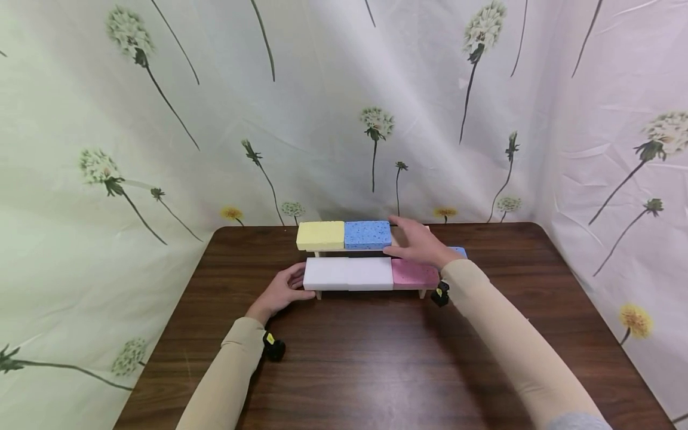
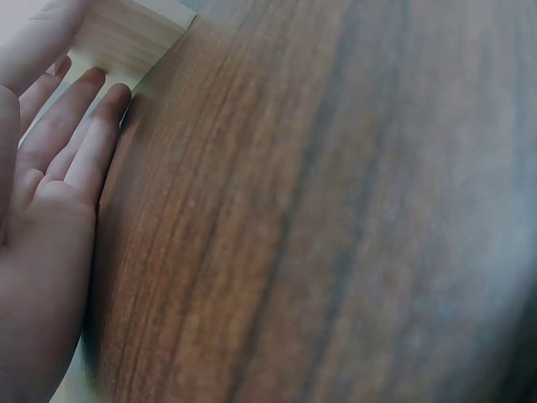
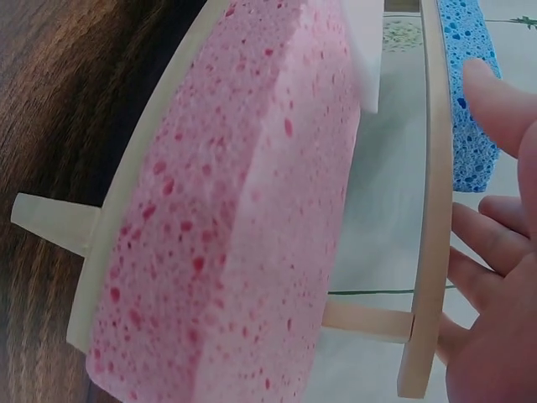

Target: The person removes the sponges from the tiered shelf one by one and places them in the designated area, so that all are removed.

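In the head view, my left hand (image 1: 280, 291) is at the left end of the lower shelf, beside a white sponge (image 1: 325, 274). Its fingers look loosely extended near the wooden shelf (image 2: 126, 42) in the left wrist view. My right hand (image 1: 421, 240) reaches over the upper shelf with thumb and fingers spread. Its thumb is by the right end of a blue sponge (image 1: 368, 235), seemingly touching it; the other fingers are near the upper shelf's wooden edge (image 3: 435, 210). A yellow sponge (image 1: 321, 235) lies left of the blue one.
A second white block (image 1: 369, 274) and a pink sponge (image 1: 415, 273) share the lower shelf. Another blue piece (image 1: 458, 251) shows partly behind the right wrist. The two-tier wooden rack stands on a dark wooden table (image 1: 365, 358), before a floral curtain (image 1: 333, 119).
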Demonstrator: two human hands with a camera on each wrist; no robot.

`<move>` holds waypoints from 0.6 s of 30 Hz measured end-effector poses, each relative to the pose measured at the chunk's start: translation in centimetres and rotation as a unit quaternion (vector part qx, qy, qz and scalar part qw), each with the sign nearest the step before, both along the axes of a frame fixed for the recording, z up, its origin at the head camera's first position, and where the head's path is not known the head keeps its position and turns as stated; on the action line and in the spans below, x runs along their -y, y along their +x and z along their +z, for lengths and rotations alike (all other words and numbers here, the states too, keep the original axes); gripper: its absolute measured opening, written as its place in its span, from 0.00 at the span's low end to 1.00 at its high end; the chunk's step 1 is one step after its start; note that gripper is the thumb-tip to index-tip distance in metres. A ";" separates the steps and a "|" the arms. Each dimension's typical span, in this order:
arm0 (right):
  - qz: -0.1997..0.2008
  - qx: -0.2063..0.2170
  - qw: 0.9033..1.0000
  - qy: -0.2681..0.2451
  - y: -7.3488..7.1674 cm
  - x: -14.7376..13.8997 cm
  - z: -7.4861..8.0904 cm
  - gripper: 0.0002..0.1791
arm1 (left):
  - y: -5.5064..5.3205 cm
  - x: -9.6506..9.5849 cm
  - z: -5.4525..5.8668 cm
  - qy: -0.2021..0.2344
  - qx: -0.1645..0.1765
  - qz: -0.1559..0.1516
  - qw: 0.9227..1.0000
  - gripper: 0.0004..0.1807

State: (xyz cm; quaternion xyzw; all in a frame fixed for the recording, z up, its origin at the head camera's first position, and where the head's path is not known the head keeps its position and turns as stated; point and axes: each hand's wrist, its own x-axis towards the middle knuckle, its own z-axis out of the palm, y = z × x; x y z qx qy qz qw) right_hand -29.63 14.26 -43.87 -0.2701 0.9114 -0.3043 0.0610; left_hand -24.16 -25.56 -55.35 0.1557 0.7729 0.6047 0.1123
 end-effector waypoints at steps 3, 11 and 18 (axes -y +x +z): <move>0.001 0.000 1.000 0.001 -0.1 0.1 -0.2 0.51 | 0.0 0.0 0.0 0.001 0.000 0.002 1.000 0.46; -0.001 -0.004 1.000 0.002 -0.2 0.7 -0.3 0.51 | 0.0 0.0 -0.1 -0.002 0.006 0.005 1.000 0.45; -0.005 -0.016 1.000 0.016 -0.3 1.2 -0.2 0.50 | 0.0 0.0 0.0 -0.002 0.002 0.002 1.000 0.45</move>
